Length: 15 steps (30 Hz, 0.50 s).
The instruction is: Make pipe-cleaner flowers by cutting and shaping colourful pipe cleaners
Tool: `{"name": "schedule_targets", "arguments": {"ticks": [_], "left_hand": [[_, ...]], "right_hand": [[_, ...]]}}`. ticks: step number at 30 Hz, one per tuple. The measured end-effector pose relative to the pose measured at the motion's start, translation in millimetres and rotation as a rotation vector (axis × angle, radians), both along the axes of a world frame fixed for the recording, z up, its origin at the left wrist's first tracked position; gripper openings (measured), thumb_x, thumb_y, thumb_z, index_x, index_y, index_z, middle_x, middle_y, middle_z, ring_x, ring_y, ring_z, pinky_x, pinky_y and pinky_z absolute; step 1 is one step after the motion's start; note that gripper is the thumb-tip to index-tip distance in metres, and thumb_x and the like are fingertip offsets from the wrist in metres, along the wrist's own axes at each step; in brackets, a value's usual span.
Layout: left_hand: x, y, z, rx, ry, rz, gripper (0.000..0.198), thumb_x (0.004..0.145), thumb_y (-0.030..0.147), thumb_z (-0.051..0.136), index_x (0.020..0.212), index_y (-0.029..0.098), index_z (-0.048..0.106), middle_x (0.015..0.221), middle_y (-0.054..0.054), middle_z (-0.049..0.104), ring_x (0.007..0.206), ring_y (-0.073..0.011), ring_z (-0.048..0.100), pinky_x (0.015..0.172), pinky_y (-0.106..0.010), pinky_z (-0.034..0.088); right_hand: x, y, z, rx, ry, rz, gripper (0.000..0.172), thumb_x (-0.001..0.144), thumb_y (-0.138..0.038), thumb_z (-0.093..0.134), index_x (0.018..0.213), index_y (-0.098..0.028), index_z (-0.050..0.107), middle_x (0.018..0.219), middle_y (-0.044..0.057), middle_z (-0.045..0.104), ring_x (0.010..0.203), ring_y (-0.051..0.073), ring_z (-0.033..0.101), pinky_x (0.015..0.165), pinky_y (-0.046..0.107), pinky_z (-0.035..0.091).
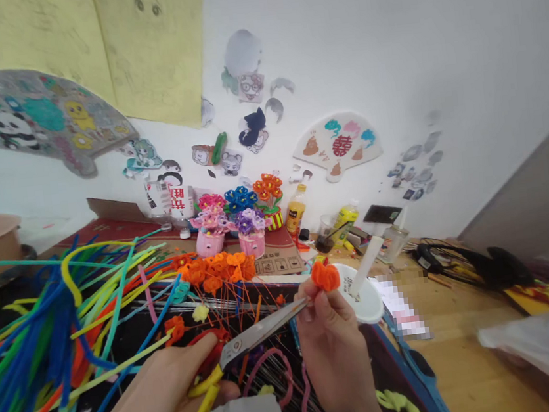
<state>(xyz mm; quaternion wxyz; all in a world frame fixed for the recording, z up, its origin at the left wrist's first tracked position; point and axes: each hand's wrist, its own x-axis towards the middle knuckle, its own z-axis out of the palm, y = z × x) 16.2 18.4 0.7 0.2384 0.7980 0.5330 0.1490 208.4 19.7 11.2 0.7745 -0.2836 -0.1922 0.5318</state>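
Note:
My left hand (180,382) is closed around the yellow handle of a pair of scissors (257,335). The blades point right and their tips meet the fingertips of my right hand (332,345). Between thumb and fingers, that hand pinches an orange pipe-cleaner flower (325,275); whether the blades are around its stem I cannot tell. Behind the scissors lies a bunch of orange pipe-cleaner flowers (219,270) with thin stems. Loose pipe cleaners (30,366) in blue, green, yellow and orange spread over the left side. A pink pipe cleaner (267,359) curls beneath the blades.
Finished flower pots (253,243) stand at the back by the wall, beside drink bottles (296,209). A white round lid (365,308) with a glue stick (369,262) over it is right of my right hand. Black cable-like items (459,264) lie farther right.

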Motion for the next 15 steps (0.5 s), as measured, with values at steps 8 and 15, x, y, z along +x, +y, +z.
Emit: {"name": "schedule_targets", "arguments": {"ticks": [8, 15], "left_hand": [[0.9, -0.7, 0.0, -0.031, -0.057, -0.008, 0.02, 0.077, 0.043, 0.061, 0.074, 0.024, 0.066, 0.062, 0.002, 0.068, 0.053, -0.0154, 0.059, 0.052, -0.021, 0.04], [1.8, -0.2, -1.6, -0.126, -0.012, 0.0, 0.027, 0.078, 0.048, 0.058, 0.079, 0.023, 0.066, 0.066, 0.0, 0.068, 0.058, -0.0182, 0.059, 0.054, -0.024, 0.037]], "right_hand": [[1.6, -0.3, -3.8, 0.036, -0.022, 0.013, 0.027, 0.047, -0.032, 0.097, 0.063, -0.024, 0.077, 0.067, -0.002, 0.071, 0.062, 0.009, 0.057, 0.056, 0.017, 0.048], [0.9, -0.9, -6.5, 0.058, -0.059, 0.022, 0.025, 0.05, -0.035, 0.096, 0.066, -0.025, 0.078, 0.069, -0.001, 0.07, 0.063, 0.01, 0.057, 0.054, 0.018, 0.046]]}}
